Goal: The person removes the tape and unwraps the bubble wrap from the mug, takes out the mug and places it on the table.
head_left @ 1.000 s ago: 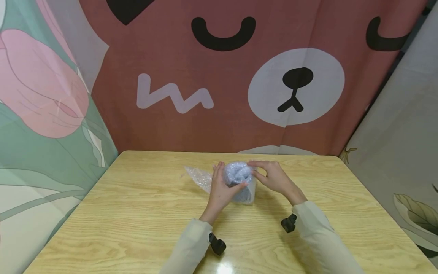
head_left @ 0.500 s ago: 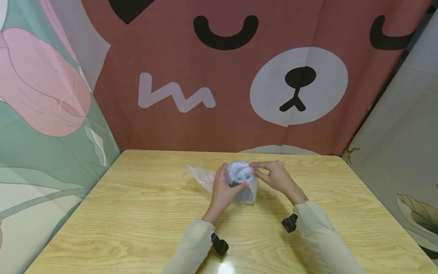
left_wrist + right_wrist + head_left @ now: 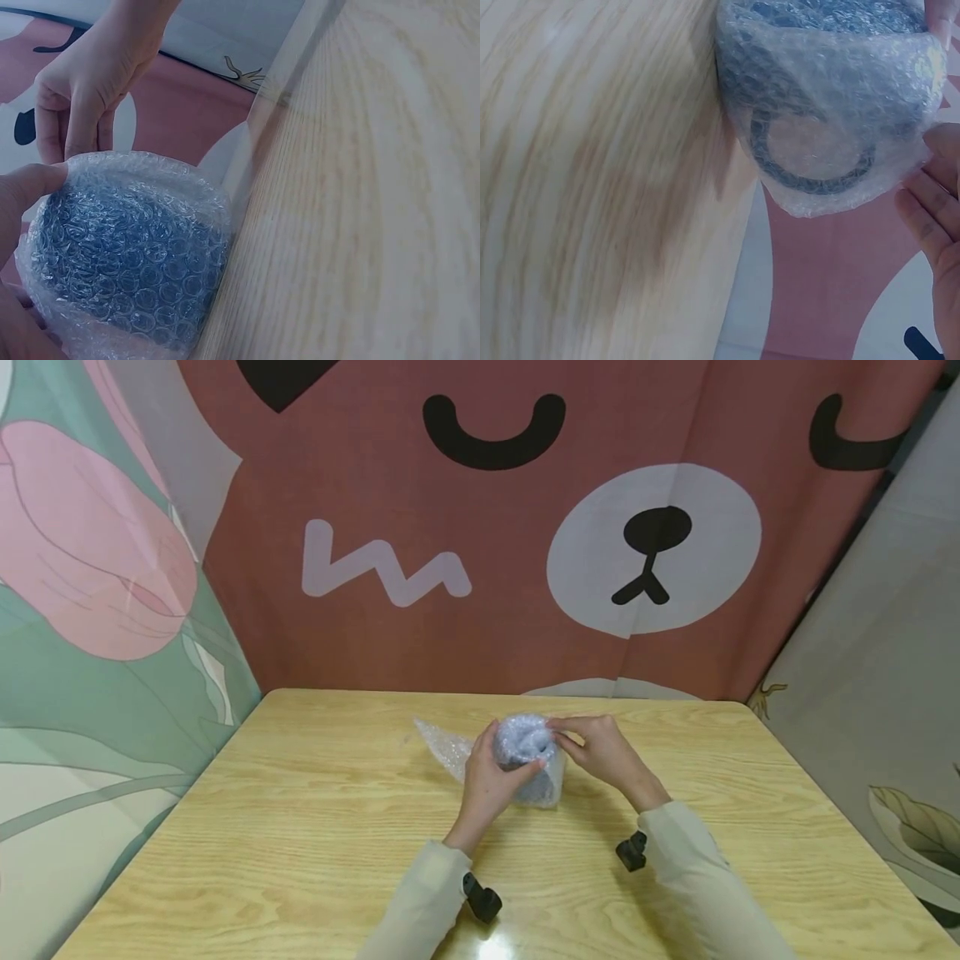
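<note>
A dark blue mug is wrapped in bubble wrap and sits toward the back of the table. Through the plastic, the right wrist view shows its dark ring-shaped handle. My left hand grips the wrapped mug from the left, thumb across the near upper edge and fingers along the far left side. At the top right, my right hand pinches the edge of the wrap between thumb and fingers. A pointed loose flap of the wrap sticks out leftward behind my left hand.
The wooden table has its back edge just beyond the wrapped mug. A curtain with a bear print hangs right behind that edge. Leaf-printed cloth runs along the right side, and floral cloth along the left.
Both hands keep their hold on the wrapped mug. My left fingers and the loose flap have shifted slightly to the right; the head view has also moved a little.
</note>
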Action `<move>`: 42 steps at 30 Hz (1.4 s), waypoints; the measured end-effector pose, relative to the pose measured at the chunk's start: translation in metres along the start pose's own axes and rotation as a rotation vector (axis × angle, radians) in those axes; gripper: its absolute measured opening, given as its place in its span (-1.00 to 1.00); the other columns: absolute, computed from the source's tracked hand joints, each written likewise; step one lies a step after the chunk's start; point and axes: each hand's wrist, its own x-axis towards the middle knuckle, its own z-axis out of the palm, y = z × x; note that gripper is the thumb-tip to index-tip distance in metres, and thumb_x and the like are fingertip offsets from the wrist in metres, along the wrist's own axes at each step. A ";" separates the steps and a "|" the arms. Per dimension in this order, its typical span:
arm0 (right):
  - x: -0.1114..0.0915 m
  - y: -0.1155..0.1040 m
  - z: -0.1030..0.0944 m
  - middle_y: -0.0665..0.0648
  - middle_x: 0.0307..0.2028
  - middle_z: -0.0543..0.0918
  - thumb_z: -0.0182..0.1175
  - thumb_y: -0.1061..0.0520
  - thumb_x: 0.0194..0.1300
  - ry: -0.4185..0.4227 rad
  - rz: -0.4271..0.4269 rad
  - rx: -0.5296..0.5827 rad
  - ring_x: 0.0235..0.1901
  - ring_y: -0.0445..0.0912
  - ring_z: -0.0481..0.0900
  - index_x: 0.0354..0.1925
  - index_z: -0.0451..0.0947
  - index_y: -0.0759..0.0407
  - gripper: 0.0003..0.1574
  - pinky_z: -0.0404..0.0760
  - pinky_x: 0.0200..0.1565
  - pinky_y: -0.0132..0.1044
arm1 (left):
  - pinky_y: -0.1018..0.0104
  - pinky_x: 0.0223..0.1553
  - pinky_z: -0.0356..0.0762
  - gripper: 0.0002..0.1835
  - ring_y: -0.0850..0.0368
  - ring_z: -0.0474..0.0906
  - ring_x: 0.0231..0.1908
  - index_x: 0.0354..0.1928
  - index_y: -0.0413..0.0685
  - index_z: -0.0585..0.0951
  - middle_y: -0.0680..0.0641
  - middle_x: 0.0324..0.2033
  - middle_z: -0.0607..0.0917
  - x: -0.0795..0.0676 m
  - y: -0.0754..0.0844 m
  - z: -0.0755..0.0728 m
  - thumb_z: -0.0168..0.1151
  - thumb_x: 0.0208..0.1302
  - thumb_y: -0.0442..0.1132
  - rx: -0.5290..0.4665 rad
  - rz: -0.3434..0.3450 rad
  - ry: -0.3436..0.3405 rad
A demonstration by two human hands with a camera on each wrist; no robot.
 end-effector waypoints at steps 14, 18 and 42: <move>-0.001 -0.001 0.010 0.22 -0.32 0.74 0.32 0.36 0.19 0.143 0.078 0.060 -0.42 -0.02 0.72 -0.21 0.69 0.35 -0.84 0.69 -0.44 -0.13 | -0.10 0.13 0.42 0.01 -0.19 0.36 0.21 0.42 -0.19 0.25 -0.23 0.29 0.38 0.000 0.001 0.001 0.53 -0.01 0.05 -0.012 -0.021 0.021; -0.001 -0.002 0.011 0.19 -0.34 0.74 0.33 0.37 0.19 0.179 0.135 0.113 -0.39 0.00 0.73 -0.24 0.69 0.34 -0.88 0.69 -0.38 -0.20 | -0.07 0.14 0.41 0.00 -0.18 0.37 0.21 0.41 -0.20 0.27 -0.23 0.28 0.40 -0.001 0.000 0.001 0.54 -0.01 0.03 -0.005 -0.021 0.025; 0.027 -0.008 -0.014 0.21 -0.02 0.67 0.39 0.35 0.13 -0.232 -0.088 0.012 -0.05 0.03 0.64 0.01 0.66 0.26 -0.58 0.65 -0.14 -0.14 | -0.10 0.17 0.36 0.01 -0.18 0.32 0.25 0.43 -0.20 0.24 -0.24 0.31 0.36 0.000 -0.001 -0.001 0.51 0.01 0.08 -0.007 -0.020 0.007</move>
